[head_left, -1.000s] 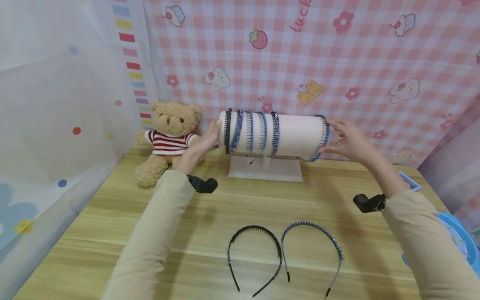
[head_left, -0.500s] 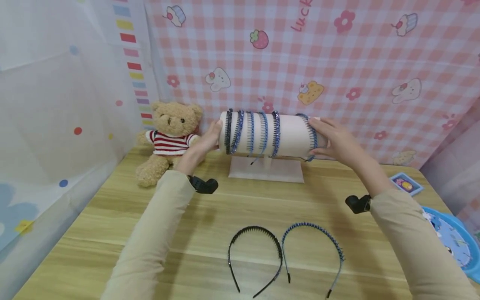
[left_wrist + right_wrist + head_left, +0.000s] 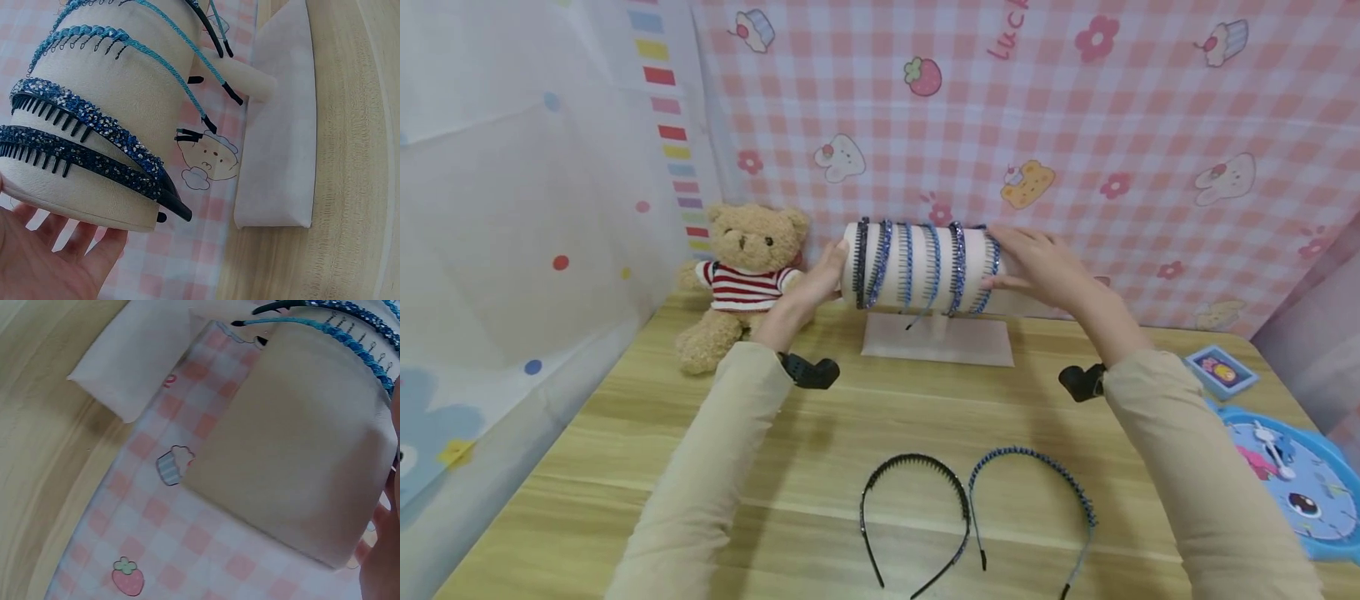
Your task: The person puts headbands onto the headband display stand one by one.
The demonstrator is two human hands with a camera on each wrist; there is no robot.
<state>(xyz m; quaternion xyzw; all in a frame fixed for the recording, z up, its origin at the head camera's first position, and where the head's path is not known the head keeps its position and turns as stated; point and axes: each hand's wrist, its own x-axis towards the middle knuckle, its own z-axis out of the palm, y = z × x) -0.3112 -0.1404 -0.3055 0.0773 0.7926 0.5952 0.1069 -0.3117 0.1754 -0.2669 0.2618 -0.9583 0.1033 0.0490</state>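
Observation:
A pale cylindrical headband stand (image 3: 300,431) on a flat base (image 3: 937,342) bears several toothed headbands, including a dark one (image 3: 860,271) at the left and a glittery one (image 3: 94,115) beside it. My left hand (image 3: 820,279) holds the stand's left end, its fingers (image 3: 103,256) under the end rim. My right hand (image 3: 1048,267) reaches over the stand's right part, with fingers at the top and thumb in front, gripping a braided blue headband (image 3: 353,344) just right of a glittery blue one (image 3: 958,267). Only the edge of that hand shows in the right wrist view.
A black headband (image 3: 917,457) and a blue headband (image 3: 1018,451) lie on the wooden table (image 3: 760,517) in front. A teddy bear (image 3: 737,287) sits at the left. A blue clock (image 3: 1322,492) and a small blue-framed picture (image 3: 1221,372) lie at the right.
My right hand has slid the braided blue headband leftward along the stand, from its right end to near the other headbands. The left hand has stayed at the left end.

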